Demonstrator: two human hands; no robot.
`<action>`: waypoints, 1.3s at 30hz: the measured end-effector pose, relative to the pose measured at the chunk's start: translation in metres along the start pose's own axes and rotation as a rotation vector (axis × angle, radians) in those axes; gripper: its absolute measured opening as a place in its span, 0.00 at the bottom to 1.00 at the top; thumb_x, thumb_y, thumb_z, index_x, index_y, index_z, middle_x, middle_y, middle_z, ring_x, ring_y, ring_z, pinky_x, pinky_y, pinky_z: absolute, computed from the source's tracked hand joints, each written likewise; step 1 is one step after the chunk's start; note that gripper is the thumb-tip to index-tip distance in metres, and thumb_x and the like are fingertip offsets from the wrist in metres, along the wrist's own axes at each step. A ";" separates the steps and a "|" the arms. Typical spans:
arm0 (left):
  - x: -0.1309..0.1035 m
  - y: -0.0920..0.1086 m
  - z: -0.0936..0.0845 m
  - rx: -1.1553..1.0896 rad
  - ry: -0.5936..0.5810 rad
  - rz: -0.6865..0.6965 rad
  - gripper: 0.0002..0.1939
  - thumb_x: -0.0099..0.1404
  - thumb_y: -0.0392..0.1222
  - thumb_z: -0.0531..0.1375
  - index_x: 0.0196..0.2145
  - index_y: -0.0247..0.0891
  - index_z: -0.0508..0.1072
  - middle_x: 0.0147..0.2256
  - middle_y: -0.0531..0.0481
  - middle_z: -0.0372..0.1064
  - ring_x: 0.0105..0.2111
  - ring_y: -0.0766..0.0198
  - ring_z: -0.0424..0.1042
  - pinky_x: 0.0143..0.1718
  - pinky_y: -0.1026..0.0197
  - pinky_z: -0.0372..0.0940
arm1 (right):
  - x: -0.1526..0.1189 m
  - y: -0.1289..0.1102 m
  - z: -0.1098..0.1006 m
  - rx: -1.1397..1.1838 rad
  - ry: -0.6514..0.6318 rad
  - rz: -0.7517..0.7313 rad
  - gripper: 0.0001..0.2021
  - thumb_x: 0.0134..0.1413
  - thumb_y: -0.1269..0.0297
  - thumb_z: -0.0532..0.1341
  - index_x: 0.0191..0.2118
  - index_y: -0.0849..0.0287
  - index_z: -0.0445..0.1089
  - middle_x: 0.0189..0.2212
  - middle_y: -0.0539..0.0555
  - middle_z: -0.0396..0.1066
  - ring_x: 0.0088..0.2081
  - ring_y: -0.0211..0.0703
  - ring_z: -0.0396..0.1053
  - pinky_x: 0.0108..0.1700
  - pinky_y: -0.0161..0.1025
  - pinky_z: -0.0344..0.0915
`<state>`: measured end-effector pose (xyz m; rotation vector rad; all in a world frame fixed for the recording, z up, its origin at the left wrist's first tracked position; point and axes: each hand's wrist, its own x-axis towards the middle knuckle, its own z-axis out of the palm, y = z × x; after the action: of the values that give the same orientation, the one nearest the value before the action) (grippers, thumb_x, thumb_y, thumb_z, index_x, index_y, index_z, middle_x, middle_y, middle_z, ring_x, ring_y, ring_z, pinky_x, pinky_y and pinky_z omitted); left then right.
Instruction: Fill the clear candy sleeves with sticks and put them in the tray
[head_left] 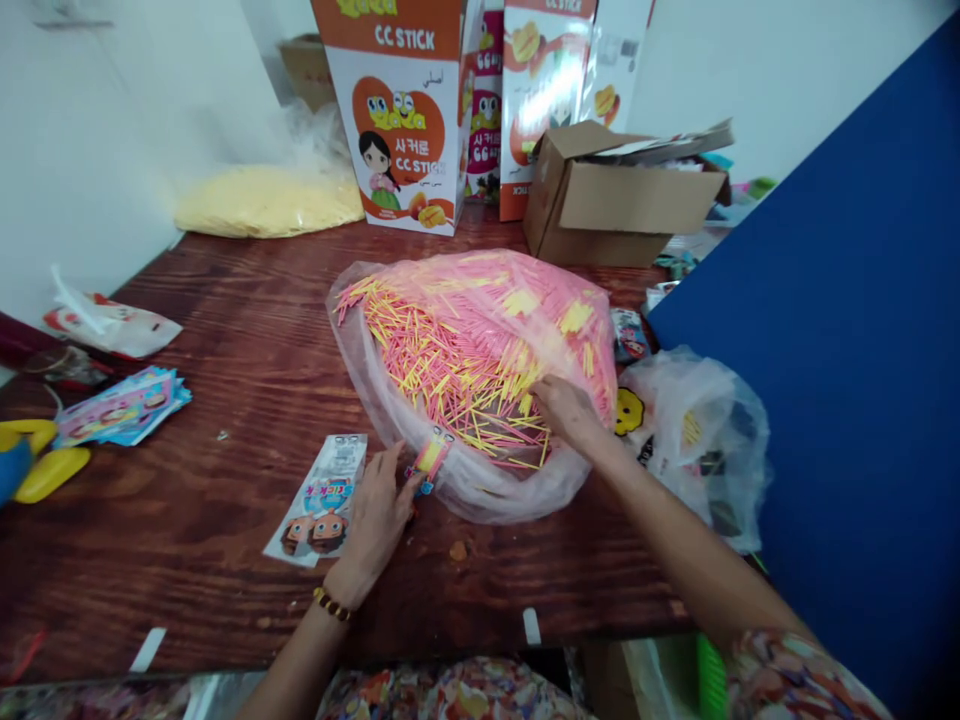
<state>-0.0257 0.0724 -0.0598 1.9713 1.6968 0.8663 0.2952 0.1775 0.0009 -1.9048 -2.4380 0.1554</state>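
A large clear plastic bag [517, 505] lies open on the table, full of thin pink and yellow sticks [442, 370]. My right hand [568, 412] reaches over its near rim, fingers bent together on some yellow sticks. At the bag's left near edge, my left hand [379, 510] has its thumb and fingers at the lower end of a small clear printed packet [433, 455] with pink and yellow sticks showing inside. Beside that hand, on its left, flat clear printed packets [324, 500] with cartoon faces lie on the table.
Behind stand printed cartons [409, 130] and an open brown box [637, 200]. A bag of pale yellow material [262, 200] sits at back left. Blue packets [124, 408] and a tissue pack [116, 328] lie left. A crumpled plastic bag [712, 430] and blue panel [840, 300] stand right.
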 end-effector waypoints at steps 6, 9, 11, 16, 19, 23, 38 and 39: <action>-0.002 -0.003 -0.001 -0.028 0.016 0.021 0.24 0.70 0.49 0.56 0.60 0.39 0.63 0.48 0.40 0.71 0.48 0.51 0.72 0.51 0.47 0.67 | 0.018 0.036 0.017 -0.221 -0.029 -0.369 0.11 0.61 0.73 0.55 0.43 0.61 0.75 0.45 0.61 0.70 0.48 0.51 0.62 0.50 0.43 0.57; 0.004 -0.008 -0.016 0.021 0.078 0.000 0.22 0.69 0.51 0.56 0.57 0.39 0.66 0.48 0.40 0.72 0.48 0.50 0.72 0.52 0.47 0.66 | 0.024 0.036 0.021 -0.212 -0.014 -0.439 0.11 0.64 0.70 0.54 0.43 0.60 0.75 0.45 0.62 0.69 0.47 0.52 0.60 0.50 0.45 0.56; 0.010 -0.013 -0.032 0.139 0.110 -0.062 0.21 0.69 0.51 0.55 0.55 0.39 0.68 0.49 0.39 0.72 0.49 0.47 0.70 0.53 0.45 0.64 | 0.025 0.037 0.023 -0.192 -0.017 -0.466 0.12 0.65 0.69 0.53 0.44 0.60 0.74 0.44 0.62 0.68 0.46 0.52 0.60 0.50 0.45 0.55; 0.021 -0.028 -0.060 0.472 0.062 -0.382 0.26 0.70 0.52 0.51 0.58 0.36 0.68 0.52 0.34 0.68 0.52 0.39 0.64 0.50 0.39 0.61 | 0.028 0.042 0.028 -0.157 -0.002 -0.512 0.13 0.65 0.69 0.51 0.42 0.60 0.74 0.43 0.62 0.69 0.47 0.53 0.59 0.53 0.47 0.54; 0.022 -0.035 -0.061 0.547 0.006 -0.463 0.30 0.69 0.56 0.50 0.60 0.35 0.66 0.53 0.31 0.64 0.52 0.37 0.62 0.49 0.37 0.60 | 0.030 0.044 0.029 -0.098 -0.007 -0.524 0.13 0.64 0.71 0.51 0.43 0.58 0.73 0.43 0.61 0.70 0.47 0.52 0.60 0.53 0.47 0.54; 0.024 -0.039 -0.059 0.553 -0.002 -0.491 0.31 0.68 0.59 0.51 0.59 0.35 0.67 0.54 0.29 0.62 0.53 0.34 0.61 0.48 0.37 0.60 | 0.033 0.043 0.025 -0.027 -0.039 -0.478 0.15 0.59 0.77 0.50 0.43 0.61 0.72 0.43 0.62 0.72 0.47 0.52 0.61 0.54 0.46 0.55; 0.024 -0.054 -0.060 0.311 0.137 -0.430 0.20 0.64 0.49 0.55 0.51 0.37 0.67 0.41 0.41 0.73 0.49 0.44 0.65 0.51 0.43 0.58 | 0.025 -0.008 0.042 0.941 0.109 0.189 0.17 0.51 0.50 0.57 0.22 0.54 0.55 0.17 0.44 0.56 0.22 0.36 0.54 0.25 0.34 0.51; 0.024 -0.057 -0.061 0.295 0.135 -0.430 0.20 0.64 0.49 0.55 0.50 0.38 0.68 0.40 0.42 0.74 0.48 0.44 0.66 0.52 0.42 0.57 | 0.025 -0.008 0.044 0.946 0.102 0.197 0.16 0.51 0.51 0.57 0.22 0.54 0.55 0.17 0.44 0.58 0.22 0.36 0.55 0.25 0.34 0.51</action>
<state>-0.1071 0.1010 -0.0486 1.6382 2.3238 0.6301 0.2767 0.1975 -0.0429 -1.5944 -1.6029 0.9768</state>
